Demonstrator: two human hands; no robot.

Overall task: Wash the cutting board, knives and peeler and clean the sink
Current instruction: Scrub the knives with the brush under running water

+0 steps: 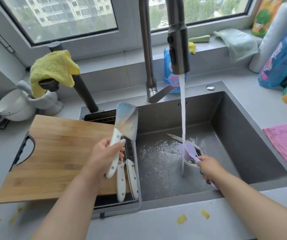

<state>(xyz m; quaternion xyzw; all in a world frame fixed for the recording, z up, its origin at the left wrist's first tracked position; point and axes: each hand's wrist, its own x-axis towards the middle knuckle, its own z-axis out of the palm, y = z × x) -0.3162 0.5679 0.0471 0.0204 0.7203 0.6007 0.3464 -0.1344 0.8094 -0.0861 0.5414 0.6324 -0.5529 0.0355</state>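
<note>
**Cleaver lifted wet, brush under tap, sink not done**

Nearest: yellow peel scraps (pixel 181 219) on the counter at 6 o'clock, not yet wiped up. Left hand (pixel 104 153), about 8 o'clock of the sink (pixel 234 129), has fingers and thumb wrapped round the white handle of a cleaver (pixel 126 122), blade up and tilted, water drops on it; looks washed or just rinsed. Below it two white-handled knives (pixel 127 177) lie in the wire rack (pixel 132 196) at the sink's left edge, probably done. Cutting board (pixel 56 153) sits at 9 o'clock across counter and rack, surface looks dry, wash status unclear. Right hand (pixel 208 168) at 4 o'clock grips the handle of a purple brush (pixel 188 150), bristles over the drain (pixel 195 155).

Further: another knife (pixel 175 137) lies flat on the sink bottom at 12 o'clock of the drain, under the running water (pixel 183 110), still to wash. Bits sit in the drain. Peeler not visible. Tap (pixel 178 40) on at 12. Roughly midway: one knife, maybe board, peeler and sink left.
</note>
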